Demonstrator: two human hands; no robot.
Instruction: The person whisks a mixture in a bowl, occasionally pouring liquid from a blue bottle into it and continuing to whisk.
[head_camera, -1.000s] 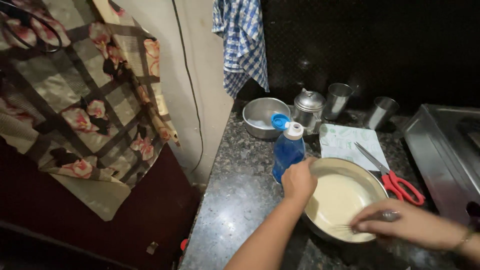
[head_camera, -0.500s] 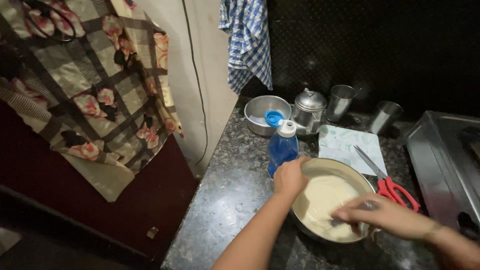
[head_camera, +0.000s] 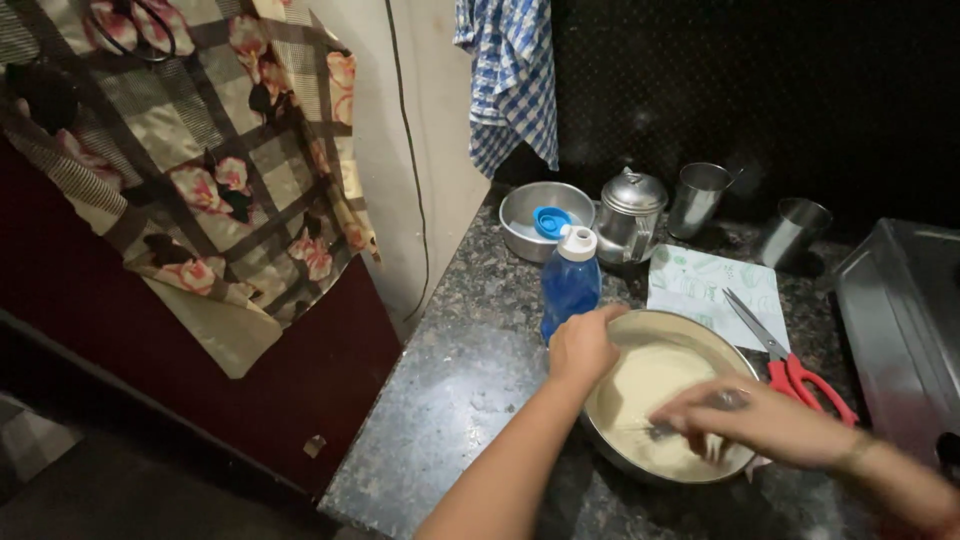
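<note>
A round steel pan (head_camera: 700, 330) of pale batter (head_camera: 645, 385) sits on the dark granite counter (head_camera: 470, 370). My left hand (head_camera: 582, 345) grips the pan's near-left rim. My right hand (head_camera: 755, 420) is over the batter, closed on a small utensil, blurred, that dips into it. A blue bottle (head_camera: 570, 285) with a white cap stands just behind my left hand, touching or nearly touching the pan.
Red-handled scissors (head_camera: 795, 365) lie on a paper sheet (head_camera: 712, 285) right of the pan. Behind stand a steel bowl (head_camera: 520, 215) with a blue lid, a lidded pot (head_camera: 632, 212) and two steel cups (head_camera: 697, 198). A steel sink (head_camera: 905, 320) is far right. A checked cloth (head_camera: 512, 75) hangs above.
My right hand has swept across the batter toward the pan's near right side. The left hand stays on the rim. The view has shifted slightly.
</note>
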